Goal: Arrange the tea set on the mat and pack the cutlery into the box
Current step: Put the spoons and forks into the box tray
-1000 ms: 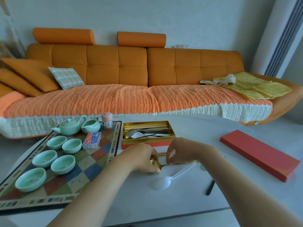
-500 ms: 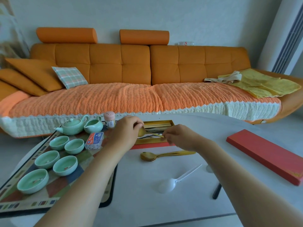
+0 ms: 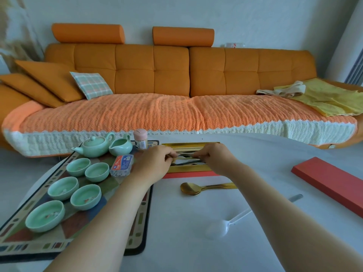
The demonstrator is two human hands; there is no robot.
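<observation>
- Tea set: judged done or nearly so; the teapot (image 3: pixel 94 147) and the pitcher (image 3: pixel 120 147) stand side by side at the far end of the mat (image 3: pixel 137 242); five cups (image 3: pixel 86 197) sit upright on it nearer the person, two in a far row, two in the middle, one nearest
- A blue-and-red packet (image 3: pixel 122 165) lies on the mat beside the cups, and a pink-capped bottle (image 3: pixel 140 141) stands at the mat's far corner; whether either belongs to the set I cannot tell
- Cutlery: partly packed; the gold box (image 3: pixel 188 169) lies open on the desk (image 3: pixel 196 252) just right of the mat, with several slim pieces already inside, some silver, some dark
- Step in hand: both hands are over the box; the left hand (image 3: pixel 155 163) has its grip pinching one end of a cutlery piece (image 3: pixel 173 159), and the right hand (image 3: pixel 218 157) has its grip pinching what seems the other end; the piece is low over the box, probably being laid in
- Left to pack: the gold spoons (image 3: pixel 191 188), seemingly two nested, lie on the desk just in front of the box; a white plastic spoon (image 3: pixel 218 229) lies nearer the person, well apart from the box
- The red lid (image 3: pixel 330 183) lies off to the right, apart from the box; closing it looks like the last step
</observation>
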